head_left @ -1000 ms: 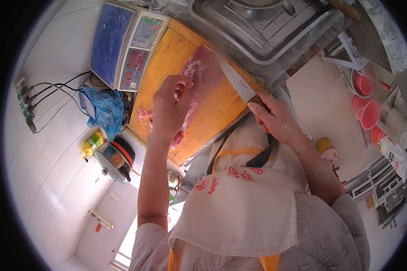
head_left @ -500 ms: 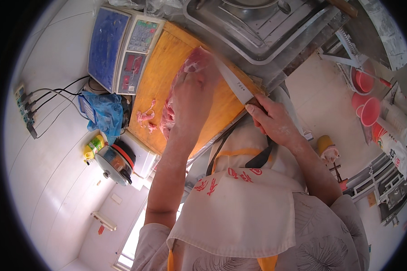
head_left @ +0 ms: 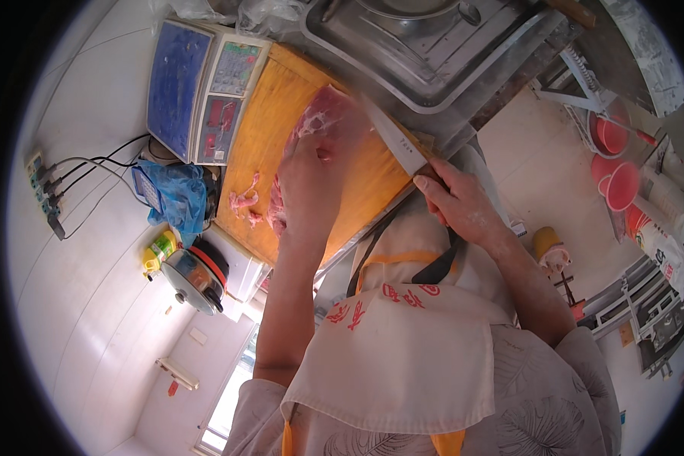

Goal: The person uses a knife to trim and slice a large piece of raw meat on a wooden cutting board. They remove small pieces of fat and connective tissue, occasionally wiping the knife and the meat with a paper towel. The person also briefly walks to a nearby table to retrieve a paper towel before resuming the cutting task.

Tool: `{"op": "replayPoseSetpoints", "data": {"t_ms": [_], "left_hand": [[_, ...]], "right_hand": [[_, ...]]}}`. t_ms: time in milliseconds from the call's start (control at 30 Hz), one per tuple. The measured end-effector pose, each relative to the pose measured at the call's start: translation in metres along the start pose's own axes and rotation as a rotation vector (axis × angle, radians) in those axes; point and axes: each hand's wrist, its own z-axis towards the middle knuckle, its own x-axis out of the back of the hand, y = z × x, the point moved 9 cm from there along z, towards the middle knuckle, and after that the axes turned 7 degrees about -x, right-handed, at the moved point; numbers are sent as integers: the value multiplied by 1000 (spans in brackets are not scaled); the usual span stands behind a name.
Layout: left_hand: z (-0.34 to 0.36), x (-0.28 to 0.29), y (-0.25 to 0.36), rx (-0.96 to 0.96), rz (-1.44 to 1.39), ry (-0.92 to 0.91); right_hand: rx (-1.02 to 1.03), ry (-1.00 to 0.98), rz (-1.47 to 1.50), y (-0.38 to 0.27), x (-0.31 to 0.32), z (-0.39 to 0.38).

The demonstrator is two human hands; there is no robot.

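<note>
A large slab of raw red meat [head_left: 323, 114], streaked with white, lies lengthwise on a wooden cutting board [head_left: 262, 95]. My left hand [head_left: 309, 182] is on the meat with its fingers curled closed over it; a bit of red flesh shows beside the fingers. In my right hand [head_left: 463, 201] is the handle of a kitchen knife [head_left: 404, 148]. Its blade points up and to the left, past the right side of the meat, and the tip is blurred. Small meat scraps [head_left: 243, 201] lie on the board, left of the slab.
Left of the board stands a weighing scale [head_left: 178, 87] with a blue platform. A metal tray [head_left: 441, 99] sits beyond the board. Further left are a blue plastic bag [head_left: 181, 190], a lidded pot [head_left: 190, 280] and a power strip [head_left: 42, 182]. Pink buckets [head_left: 620, 186] are at the right.
My left hand has shifted slightly toward the left and nearer to me over the meat, uncovering more of its far end. The knife and my right hand stay almost where they were.
</note>
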Motion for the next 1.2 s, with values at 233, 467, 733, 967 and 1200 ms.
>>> {"op": "replayPoseSetpoints", "data": {"t_ms": [233, 467, 733, 967, 1200], "left_hand": [[-1, -8, 15, -98, -7, 58], [16, -14, 38, -163, 157, 15], [20, -21, 49, -231, 295, -125], [15, -15, 10, -161, -24, -129], [9, -4, 10, -203, -113, -73]], "right_hand": [[-18, 8, -7, -5, 1, -2], [44, 29, -47, -3, 1, 0], [5, -22, -48, 1, 3, 2], [21, -60, -109, 2, -3, 6], [51, -133, -54, -2, -24, 11]]}}
